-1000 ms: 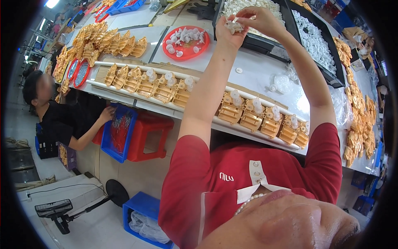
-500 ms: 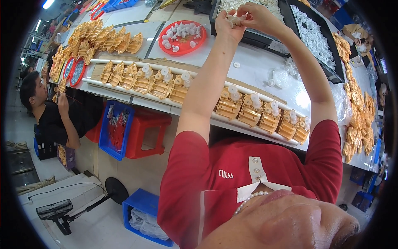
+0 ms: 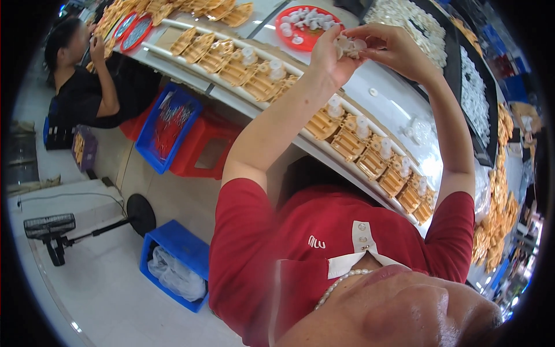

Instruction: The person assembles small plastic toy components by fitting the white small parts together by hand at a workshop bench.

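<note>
Three red dishes, two black trays, one fan

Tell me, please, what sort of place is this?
Probably an assembly workshop or factory: matching orange casings lie in a long row, small white parts are heaped, and another person is nearby.

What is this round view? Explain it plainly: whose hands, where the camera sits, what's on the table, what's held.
There is no machine, only the bare left hand and right hand of a person in red. The camera sits on that person's head, looking down through a fisheye lens that bends straight edges. Between them the hands hold small whitish parts; their exact shape is hard to tell. On the white table lies a row of tan plastic shells, several bearing clear round pieces. Beyond the row are a red dish of white pieces and black trays heaped with pale pieces. The person in black is someone else.
</note>
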A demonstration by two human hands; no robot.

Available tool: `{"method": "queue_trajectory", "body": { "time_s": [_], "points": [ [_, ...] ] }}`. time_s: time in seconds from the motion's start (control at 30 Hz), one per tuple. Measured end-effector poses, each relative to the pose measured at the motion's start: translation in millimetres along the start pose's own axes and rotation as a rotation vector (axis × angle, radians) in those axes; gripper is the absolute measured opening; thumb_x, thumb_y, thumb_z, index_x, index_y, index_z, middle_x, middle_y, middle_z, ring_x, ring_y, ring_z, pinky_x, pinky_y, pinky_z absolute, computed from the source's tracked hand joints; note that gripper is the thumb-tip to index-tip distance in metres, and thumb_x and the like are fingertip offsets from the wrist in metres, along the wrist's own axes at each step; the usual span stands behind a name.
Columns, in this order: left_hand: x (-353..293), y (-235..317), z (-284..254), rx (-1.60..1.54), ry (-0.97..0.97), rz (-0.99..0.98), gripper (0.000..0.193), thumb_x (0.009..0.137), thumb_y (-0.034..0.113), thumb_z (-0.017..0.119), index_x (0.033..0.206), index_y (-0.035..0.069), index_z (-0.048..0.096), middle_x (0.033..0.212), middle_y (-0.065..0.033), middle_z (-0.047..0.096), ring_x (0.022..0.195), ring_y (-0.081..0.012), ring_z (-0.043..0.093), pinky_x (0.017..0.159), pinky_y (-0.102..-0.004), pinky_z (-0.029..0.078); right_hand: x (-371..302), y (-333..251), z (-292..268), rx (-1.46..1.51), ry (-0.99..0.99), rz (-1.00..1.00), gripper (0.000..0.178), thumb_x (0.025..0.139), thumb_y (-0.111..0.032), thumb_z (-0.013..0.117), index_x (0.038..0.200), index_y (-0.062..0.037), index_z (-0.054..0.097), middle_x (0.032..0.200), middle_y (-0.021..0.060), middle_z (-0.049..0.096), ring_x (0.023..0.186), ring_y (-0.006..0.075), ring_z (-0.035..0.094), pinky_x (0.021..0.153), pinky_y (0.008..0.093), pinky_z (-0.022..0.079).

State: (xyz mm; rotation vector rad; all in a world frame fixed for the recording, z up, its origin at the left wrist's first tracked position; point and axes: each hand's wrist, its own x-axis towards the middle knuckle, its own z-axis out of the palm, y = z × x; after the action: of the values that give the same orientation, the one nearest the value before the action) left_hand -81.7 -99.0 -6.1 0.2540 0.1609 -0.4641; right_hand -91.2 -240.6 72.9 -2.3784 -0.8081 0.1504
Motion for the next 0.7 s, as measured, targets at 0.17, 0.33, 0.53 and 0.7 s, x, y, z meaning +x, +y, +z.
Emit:
{"method": "queue_trajectory", "body": {
  "time_s": [0.17,0.33,0.53,0.7],
  "points": [
    [-80,95,-75,-0.198,-0.029,0.030,0.027,0.095,0.024,0.042,0.109,0.002,0.048,0.105,-0.0156,0.054,0.100,-0.0296,0.052,0.087,-0.0464,0.044,77,-45,68,0.037,0.028,-0.293,0.025,0.082,-0.004,0.060,0.107,-0.0055,0.062,0.099,0.0059,0.063,0.087,0.0154,0.059,0.080,0.0266,0.047],
    [-126,194,-153,-0.290,-0.058,0.102,0.029,0.094,0.021,0.044,0.112,-0.001,0.049,0.110,-0.0199,0.053,0.105,-0.0342,0.051,0.090,-0.0494,0.044,184,-49,139,0.388,-0.080,-0.261,0.023,0.086,-0.006,0.059,0.108,-0.0025,0.060,0.100,0.0037,0.061,0.093,0.0128,0.057,0.084,0.0242,0.046],
    [-136,261,-199,-0.258,0.047,0.253,0.026,0.092,0.018,0.047,0.109,-0.001,0.051,0.104,-0.0218,0.056,0.103,-0.0356,0.053,0.088,-0.0503,0.047,290,-56,219,0.421,-0.260,-0.104,0.030,0.086,-0.005,0.059,0.116,-0.0046,0.059,0.102,0.0026,0.061,0.097,0.0098,0.055,0.087,0.0233,0.045],
    [-142,293,-214,-0.251,0.093,0.271,0.025,0.092,0.018,0.048,0.109,0.000,0.053,0.100,-0.0216,0.058,0.101,-0.0352,0.055,0.087,-0.0472,0.048,335,-60,263,0.224,-0.270,-0.087,0.030,0.085,-0.007,0.061,0.115,-0.0042,0.059,0.109,0.0051,0.063,0.098,0.0113,0.057,0.089,0.0247,0.045]
  ]
}}
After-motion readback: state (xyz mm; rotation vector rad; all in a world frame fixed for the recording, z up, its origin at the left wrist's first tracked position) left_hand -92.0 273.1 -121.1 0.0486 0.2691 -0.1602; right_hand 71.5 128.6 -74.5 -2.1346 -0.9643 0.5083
